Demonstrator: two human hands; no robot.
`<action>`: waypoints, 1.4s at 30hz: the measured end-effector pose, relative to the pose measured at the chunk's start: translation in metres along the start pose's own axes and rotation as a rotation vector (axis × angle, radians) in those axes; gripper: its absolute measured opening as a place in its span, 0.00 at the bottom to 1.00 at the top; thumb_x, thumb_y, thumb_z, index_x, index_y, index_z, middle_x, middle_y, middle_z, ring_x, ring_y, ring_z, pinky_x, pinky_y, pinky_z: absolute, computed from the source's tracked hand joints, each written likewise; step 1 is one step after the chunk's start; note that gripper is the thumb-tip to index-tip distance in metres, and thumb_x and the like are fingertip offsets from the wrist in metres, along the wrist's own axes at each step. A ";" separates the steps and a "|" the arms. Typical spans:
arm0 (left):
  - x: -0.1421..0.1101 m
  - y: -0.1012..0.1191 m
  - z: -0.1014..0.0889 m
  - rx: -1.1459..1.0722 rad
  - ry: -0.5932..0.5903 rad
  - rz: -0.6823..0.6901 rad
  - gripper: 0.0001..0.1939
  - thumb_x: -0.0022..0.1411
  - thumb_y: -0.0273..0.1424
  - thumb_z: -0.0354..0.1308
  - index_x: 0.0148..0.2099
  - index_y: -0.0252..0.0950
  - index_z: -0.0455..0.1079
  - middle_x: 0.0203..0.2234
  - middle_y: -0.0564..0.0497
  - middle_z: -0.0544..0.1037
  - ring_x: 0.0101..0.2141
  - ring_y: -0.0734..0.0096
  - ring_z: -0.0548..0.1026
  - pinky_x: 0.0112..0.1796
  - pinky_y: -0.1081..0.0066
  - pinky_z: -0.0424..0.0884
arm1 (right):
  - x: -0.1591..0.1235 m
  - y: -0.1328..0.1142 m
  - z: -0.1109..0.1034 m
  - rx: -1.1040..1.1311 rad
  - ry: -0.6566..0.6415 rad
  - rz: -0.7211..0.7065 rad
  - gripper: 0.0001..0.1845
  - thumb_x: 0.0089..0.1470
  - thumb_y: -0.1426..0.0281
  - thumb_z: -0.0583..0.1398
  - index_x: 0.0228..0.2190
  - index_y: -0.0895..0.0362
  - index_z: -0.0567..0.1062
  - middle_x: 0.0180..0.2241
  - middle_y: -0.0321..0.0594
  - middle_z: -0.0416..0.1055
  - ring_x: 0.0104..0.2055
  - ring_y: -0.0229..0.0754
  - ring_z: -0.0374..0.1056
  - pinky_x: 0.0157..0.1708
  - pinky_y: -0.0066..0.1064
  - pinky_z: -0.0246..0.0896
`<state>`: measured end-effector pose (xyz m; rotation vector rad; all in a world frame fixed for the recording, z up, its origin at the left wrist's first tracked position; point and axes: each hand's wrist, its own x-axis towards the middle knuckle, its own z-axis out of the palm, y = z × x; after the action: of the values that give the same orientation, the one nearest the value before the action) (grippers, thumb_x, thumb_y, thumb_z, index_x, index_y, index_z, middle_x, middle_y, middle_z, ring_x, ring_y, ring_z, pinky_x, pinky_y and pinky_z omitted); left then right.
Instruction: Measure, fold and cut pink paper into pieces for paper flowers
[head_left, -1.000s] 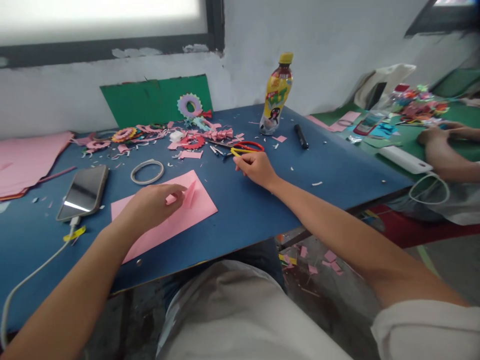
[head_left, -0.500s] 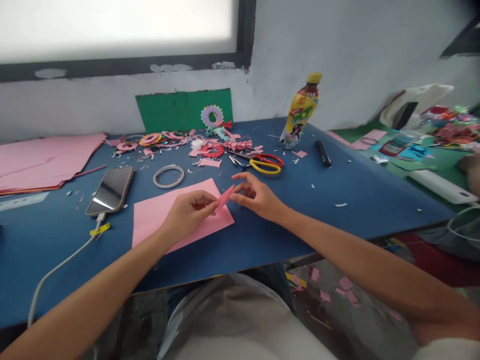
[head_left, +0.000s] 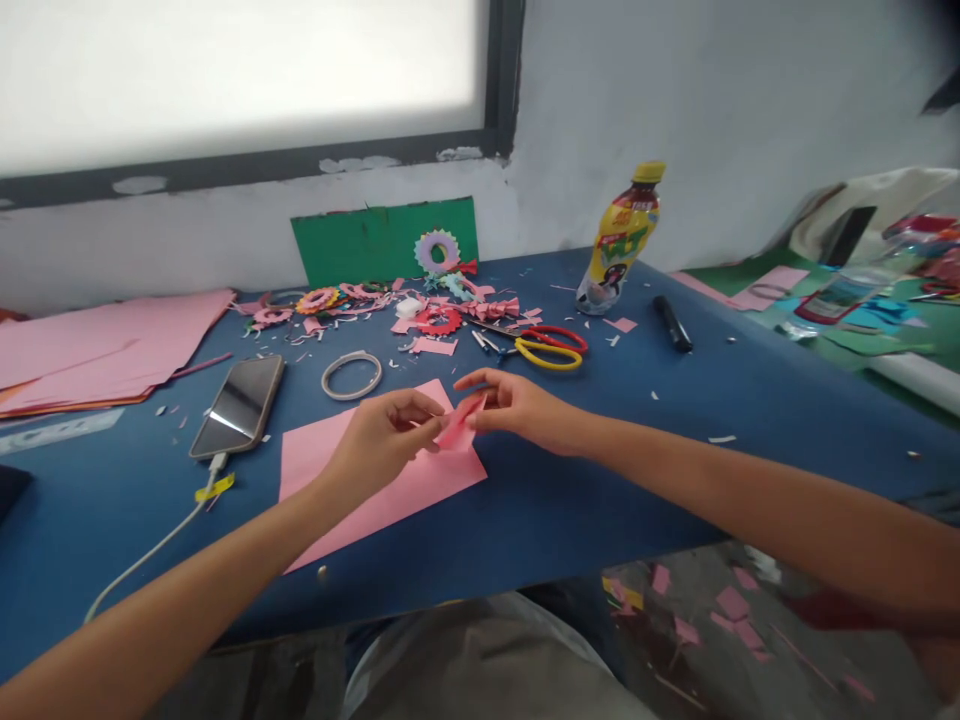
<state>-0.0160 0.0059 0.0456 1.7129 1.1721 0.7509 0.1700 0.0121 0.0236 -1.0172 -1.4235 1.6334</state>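
Between my two hands is a small folded piece of pink paper (head_left: 456,430), held just above a larger pink sheet (head_left: 367,490). My left hand (head_left: 394,430) pinches its left side between thumb and fingers. On the other side, my right hand (head_left: 517,408) grips the right edge with thumb and fingertips, so the piece looks partly opened out. The large sheet lies flat on the blue table (head_left: 540,510), partly under my left hand and forearm. Beyond my right hand lie scissors (head_left: 551,352) with red and yellow handles.
A phone (head_left: 238,405) with a white cable and a tape roll (head_left: 351,376) lie to the left, before stacked pink sheets (head_left: 112,345). Paper rings and scraps (head_left: 439,320) spread at the back. A drink bottle (head_left: 621,240) and black marker (head_left: 672,324) stand and lie right.
My right hand has taken hold of the folded pink paper's right side, and the piece has turned and spread wider. The whole view has shifted slightly.
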 end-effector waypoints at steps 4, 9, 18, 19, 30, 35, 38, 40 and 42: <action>0.010 -0.008 -0.013 -0.030 0.015 -0.090 0.16 0.49 0.40 0.61 0.37 0.33 0.69 0.22 0.51 0.76 0.21 0.70 0.75 0.18 0.77 0.65 | 0.011 -0.001 -0.011 -0.086 -0.025 0.033 0.21 0.40 0.84 0.56 0.38 0.58 0.65 0.28 0.33 0.69 0.29 0.33 0.66 0.29 0.24 0.61; 0.015 -0.022 -0.019 0.246 -0.073 -0.037 0.14 0.53 0.37 0.57 0.39 0.35 0.72 0.24 0.51 0.77 0.24 0.70 0.74 0.23 0.74 0.67 | 0.021 0.003 -0.012 -0.347 -0.041 0.010 0.24 0.40 0.83 0.54 0.42 0.60 0.65 0.25 0.32 0.67 0.25 0.32 0.63 0.22 0.22 0.54; 0.014 -0.042 -0.020 0.489 -0.086 0.250 0.05 0.53 0.25 0.52 0.30 0.35 0.70 0.31 0.51 0.75 0.30 0.72 0.72 0.31 0.75 0.67 | 0.010 0.023 -0.011 -0.708 0.009 -0.262 0.17 0.47 0.75 0.59 0.42 0.57 0.70 0.30 0.36 0.71 0.30 0.35 0.66 0.31 0.27 0.62; 0.014 -0.043 -0.022 0.509 -0.098 0.271 0.06 0.54 0.25 0.52 0.31 0.36 0.70 0.32 0.51 0.75 0.31 0.72 0.72 0.32 0.74 0.68 | 0.008 0.023 -0.011 -0.778 -0.004 -0.321 0.13 0.49 0.75 0.58 0.40 0.57 0.71 0.31 0.37 0.72 0.32 0.36 0.67 0.33 0.28 0.63; 0.005 -0.038 -0.027 0.958 -0.363 0.712 0.18 0.62 0.25 0.42 0.47 0.35 0.70 0.44 0.44 0.75 0.45 0.62 0.71 0.47 0.62 0.66 | -0.010 0.016 -0.012 -1.319 -0.313 -0.722 0.16 0.55 0.76 0.51 0.45 0.61 0.71 0.46 0.47 0.70 0.50 0.44 0.63 0.48 0.38 0.57; 0.001 -0.034 -0.026 0.901 -0.334 0.582 0.15 0.60 0.29 0.47 0.45 0.36 0.72 0.43 0.46 0.76 0.42 0.63 0.74 0.44 0.67 0.68 | -0.016 0.004 -0.012 -1.386 -0.251 -0.618 0.12 0.53 0.72 0.55 0.38 0.57 0.76 0.38 0.44 0.75 0.42 0.45 0.68 0.48 0.42 0.53; 0.005 -0.027 -0.027 0.863 -0.321 0.460 0.12 0.58 0.31 0.51 0.41 0.39 0.74 0.40 0.49 0.78 0.38 0.63 0.76 0.40 0.70 0.68 | -0.015 -0.006 -0.018 -1.438 -0.213 -0.539 0.12 0.53 0.69 0.55 0.25 0.56 0.78 0.24 0.41 0.76 0.30 0.41 0.70 0.50 0.41 0.51; 0.010 -0.021 -0.026 0.850 -0.322 0.404 0.10 0.56 0.33 0.54 0.38 0.39 0.75 0.37 0.50 0.78 0.36 0.63 0.76 0.37 0.71 0.68 | -0.012 -0.012 -0.020 -1.435 -0.190 -0.474 0.13 0.52 0.64 0.57 0.24 0.56 0.78 0.21 0.41 0.74 0.27 0.41 0.69 0.46 0.39 0.54; 0.016 -0.016 -0.026 0.829 -0.343 0.376 0.10 0.55 0.34 0.55 0.38 0.39 0.75 0.35 0.49 0.78 0.35 0.63 0.75 0.36 0.71 0.67 | -0.008 -0.018 -0.017 -1.367 -0.199 -0.414 0.15 0.47 0.58 0.60 0.30 0.55 0.78 0.25 0.41 0.75 0.30 0.44 0.69 0.39 0.36 0.57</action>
<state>-0.0384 0.0322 0.0417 2.6722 0.9808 0.1346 0.1895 0.0144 0.0410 -1.0750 -2.7296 0.2881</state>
